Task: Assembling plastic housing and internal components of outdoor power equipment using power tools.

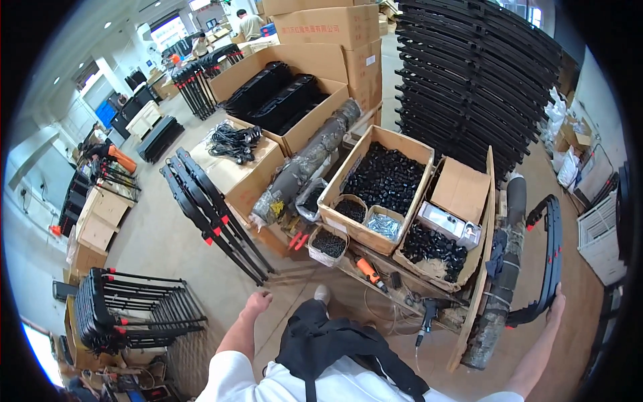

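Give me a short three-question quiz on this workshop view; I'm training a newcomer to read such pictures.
1. True or false: the left hand grips a black part.
2. What does the right hand hold? A) an orange-handled tool B) a curved black frame part C) a bundle of cables
3. What fills the large open cardboard box ahead of the person?

Key:
1. False: the left hand hangs free above the floor, holding nothing.
2. B: the right hand grips the lower end of the curved black frame part, which has red clips. The orange-handled tool lies untouched on the bench.
3. Small black plastic fittings, heaped loose.
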Tool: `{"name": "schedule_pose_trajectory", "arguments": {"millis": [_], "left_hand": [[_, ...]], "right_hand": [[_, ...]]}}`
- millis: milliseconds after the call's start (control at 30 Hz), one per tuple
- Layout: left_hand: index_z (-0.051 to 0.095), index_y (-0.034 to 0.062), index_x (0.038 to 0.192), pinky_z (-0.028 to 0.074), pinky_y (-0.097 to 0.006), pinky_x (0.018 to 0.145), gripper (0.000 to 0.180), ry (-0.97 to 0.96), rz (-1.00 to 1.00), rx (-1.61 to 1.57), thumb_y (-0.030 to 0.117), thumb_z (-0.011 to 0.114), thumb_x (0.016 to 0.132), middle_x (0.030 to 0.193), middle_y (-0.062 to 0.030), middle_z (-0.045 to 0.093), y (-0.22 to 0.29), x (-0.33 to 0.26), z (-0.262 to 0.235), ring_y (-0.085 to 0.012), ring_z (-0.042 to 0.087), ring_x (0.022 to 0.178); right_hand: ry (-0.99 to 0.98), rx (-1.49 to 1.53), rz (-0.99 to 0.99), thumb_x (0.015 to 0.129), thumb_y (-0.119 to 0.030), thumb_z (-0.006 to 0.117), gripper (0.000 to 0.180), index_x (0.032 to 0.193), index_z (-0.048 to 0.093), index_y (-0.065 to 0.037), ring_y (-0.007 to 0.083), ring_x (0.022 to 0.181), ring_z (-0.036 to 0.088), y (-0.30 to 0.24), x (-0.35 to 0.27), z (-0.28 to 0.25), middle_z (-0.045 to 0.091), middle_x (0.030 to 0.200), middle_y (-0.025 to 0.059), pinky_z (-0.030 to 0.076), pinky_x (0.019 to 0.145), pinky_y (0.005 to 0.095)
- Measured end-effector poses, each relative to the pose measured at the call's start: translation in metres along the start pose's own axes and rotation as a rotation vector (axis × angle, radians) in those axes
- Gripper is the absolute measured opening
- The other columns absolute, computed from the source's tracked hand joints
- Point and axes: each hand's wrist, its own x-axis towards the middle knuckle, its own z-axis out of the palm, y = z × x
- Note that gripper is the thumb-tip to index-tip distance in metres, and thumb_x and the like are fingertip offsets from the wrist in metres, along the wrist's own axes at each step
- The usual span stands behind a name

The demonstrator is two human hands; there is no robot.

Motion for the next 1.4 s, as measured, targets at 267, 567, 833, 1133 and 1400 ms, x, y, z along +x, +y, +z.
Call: {"name": "schedule_pose_trajectory", "arguments": {"millis": [267,567,833,1133,1400], "left_hand": [[0.074,0.0034,0.118,0.055,-0.045,0.095,0.041,0.045,0.380,0.047,0.037,0.060,0.098,0.113,-0.0236,0.074,0.164,0.011,0.035,-0.0382,0.070,0.111],[0.072,0.0051,0.122,0.056,-0.038,0.086,0.029,-0.178,0.931,0.064,0.025,0.064,0.102,0.103,-0.0172,0.076,0.342,-0.055,0.109,-0.0269,0.073,0.096],[0.071,-0.0004,0.119,0.055,-0.032,0.089,0.032,-0.760,0.917,-0.256,0.026,0.063,0.103,0.102,-0.0091,0.077,0.414,-0.119,0.195,-0.0160,0.072,0.096],[0.065,-0.0026,0.127,0.051,-0.037,0.101,0.051,-1.470,1.062,-0.092,0.044,0.058,0.107,0.120,-0.0118,0.072,0.493,-0.397,0.348,-0.0220,0.067,0.112],[0.053,0.0133,0.089,0.046,-0.032,0.049,0.028,-1.799,0.154,-0.200,0.034,0.066,0.103,0.069,0.0022,0.053,0.385,-0.526,0.372,-0.0122,0.053,0.055]], "right_hand": [[0.505,0.097,-0.171,0.098,-0.039,0.075,0.039,0.106,0.078,0.000,0.0142,0.088,0.062,-0.007,-0.006,-0.072,0.072,0.095,0.0029,0.050,0.080,0.0338],[0.806,-0.128,-0.157,0.097,-0.052,0.067,0.061,0.108,0.073,0.008,0.0234,0.099,0.064,-0.029,-0.035,0.015,0.072,0.104,0.0164,0.050,0.090,0.0407],[0.820,0.002,-0.163,0.104,-0.042,0.063,0.054,0.109,0.070,0.011,0.0194,0.098,0.061,0.035,-0.174,-0.066,0.070,0.103,0.0129,0.049,0.087,0.0399],[0.813,0.365,0.047,0.108,-0.033,0.058,0.047,0.126,0.063,0.010,0.0208,0.105,0.063,0.067,-0.415,0.062,0.070,0.113,0.0116,0.050,0.095,0.0372],[0.817,0.885,0.627,0.105,-0.064,0.046,0.062,0.109,0.065,-0.005,0.0268,0.078,0.067,0.360,-0.635,0.095,0.067,0.082,0.0099,0.055,0.062,0.0428]]}}
